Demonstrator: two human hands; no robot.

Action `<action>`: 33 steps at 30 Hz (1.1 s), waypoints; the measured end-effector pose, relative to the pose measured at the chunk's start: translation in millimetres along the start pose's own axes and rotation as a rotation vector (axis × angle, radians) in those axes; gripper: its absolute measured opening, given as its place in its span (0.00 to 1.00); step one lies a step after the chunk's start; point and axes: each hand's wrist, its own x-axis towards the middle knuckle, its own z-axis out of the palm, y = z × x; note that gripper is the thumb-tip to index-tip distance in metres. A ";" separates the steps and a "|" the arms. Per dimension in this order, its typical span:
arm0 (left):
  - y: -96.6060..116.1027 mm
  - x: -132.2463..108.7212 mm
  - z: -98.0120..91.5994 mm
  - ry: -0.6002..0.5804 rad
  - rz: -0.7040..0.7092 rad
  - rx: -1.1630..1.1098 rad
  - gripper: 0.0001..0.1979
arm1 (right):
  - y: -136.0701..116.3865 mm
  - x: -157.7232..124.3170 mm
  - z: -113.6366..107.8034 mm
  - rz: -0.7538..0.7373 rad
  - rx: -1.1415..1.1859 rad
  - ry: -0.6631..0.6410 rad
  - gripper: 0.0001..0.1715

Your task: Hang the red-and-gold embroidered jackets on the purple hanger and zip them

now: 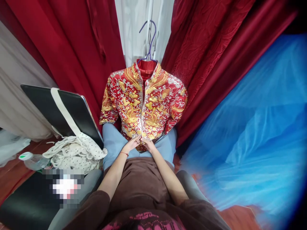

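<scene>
Red curtains (69,35) flank white drapery (130,32) above a reddish floor (237,215).

Spotted fabric (74,154) lies near a clear bottle (37,162); red curtains (72,48) hang behind.

2 hands (130,144) hold a red embroidered jacket (155,107).

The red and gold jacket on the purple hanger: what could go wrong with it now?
The gold embroidery on the jacket might snag or pucker, since the left hand and right hand are pinching low at its front opening.

I can't tell whether the hanger is hooked on anything; if it isn't, a tug might tip the jacket over.
</scene>
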 end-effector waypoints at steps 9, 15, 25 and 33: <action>0.0 0.9 -4.7 0.000 0.004 0.011 0.07 | -2.1 -0.2 0.5 -0.001 0.010 0.027 0.33; -2.1 -0.7 -4.6 0.014 0.010 0.046 0.09 | -0.6 1.2 -0.1 -0.014 0.025 0.039 0.29; -9.0 -1.4 2.7 0.039 0.077 0.057 0.14 | -0.5 1.6 5.0 -0.096 0.053 0.069 0.23; -4.2 -0.2 -1.8 0.065 0.102 0.053 0.11 | -2.1 3.3 1.3 0.017 -0.044 0.070 0.23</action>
